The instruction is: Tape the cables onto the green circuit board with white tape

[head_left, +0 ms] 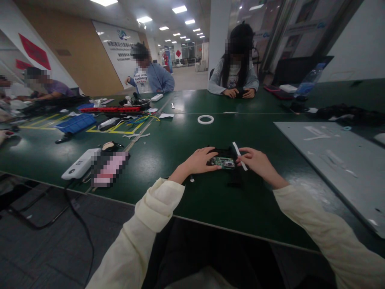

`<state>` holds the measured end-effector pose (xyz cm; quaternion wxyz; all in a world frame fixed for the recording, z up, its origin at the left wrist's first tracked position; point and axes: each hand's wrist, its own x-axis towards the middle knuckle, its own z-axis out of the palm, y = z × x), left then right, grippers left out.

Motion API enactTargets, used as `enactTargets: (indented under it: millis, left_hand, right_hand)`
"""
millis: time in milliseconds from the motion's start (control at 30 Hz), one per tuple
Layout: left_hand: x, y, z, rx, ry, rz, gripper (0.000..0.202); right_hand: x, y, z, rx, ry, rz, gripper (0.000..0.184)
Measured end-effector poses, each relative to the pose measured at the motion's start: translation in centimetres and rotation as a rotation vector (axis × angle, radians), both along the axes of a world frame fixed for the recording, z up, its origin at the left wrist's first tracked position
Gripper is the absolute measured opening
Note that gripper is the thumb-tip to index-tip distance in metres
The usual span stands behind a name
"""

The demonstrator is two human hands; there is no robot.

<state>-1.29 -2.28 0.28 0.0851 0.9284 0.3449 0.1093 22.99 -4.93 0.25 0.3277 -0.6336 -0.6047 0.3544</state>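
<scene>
A small green circuit board lies on the dark green table in front of me, with dark parts around it that are hard to make out. My left hand grips the board's left side, fingers along the far edge and thumb along the near edge. Pinched between the thumb and fingers of my right hand is a short white strip, slanted just off the board's right end. A small pale scrap lies by my left wrist.
Beyond my hands lies a white tape roll. To the left are a white power bank, a pink phone and a blue bin. A grey board covers the right side. Two people sit across the table.
</scene>
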Motion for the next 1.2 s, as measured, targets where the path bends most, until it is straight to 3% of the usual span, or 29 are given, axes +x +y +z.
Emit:
enactTargets:
  millis: [133,267,533,767,900,1067,1200]
  left_hand:
    - [-0.1,-0.1,0.2,-0.003,0.003,0.010,0.061]
    - [-0.1,-0.1,0.2,-0.007,0.009,0.010,0.062]
    - [0.0,0.1,-0.1,0.004,0.010,0.012,0.063]
    - [0.0,0.0,-0.1,0.023,0.011,0.014,0.062]
    - [0.0,-0.1,0.1,0.052,-0.024,0.009,0.057]
    - [0.0,-0.2,0.8,0.098,-0.079,-0.008,0.044]
    - [0.0,0.2,0.2,0.105,-0.126,-0.042,0.033]
  right_hand:
    - [0.8,0.4,-0.3,0.121,-0.050,-0.028,0.029]
    - [0.7,0.5,-0.2,0.161,0.068,-0.022,0.032]
    - [-0.5,0.0,0.1,0.079,0.209,-0.004,0.045]
    - [-1.4,-0.4,1.5,-0.027,0.498,-0.017,0.046]
    - [-3.0,-0.4,2.2,-0.045,0.555,0.064,0.043]
    - [-6.3,-0.5,3.2,-0.054,0.483,0.229,0.042]
    - [-8.7,-1.0,3.5,0.051,0.360,0.413,0.041]
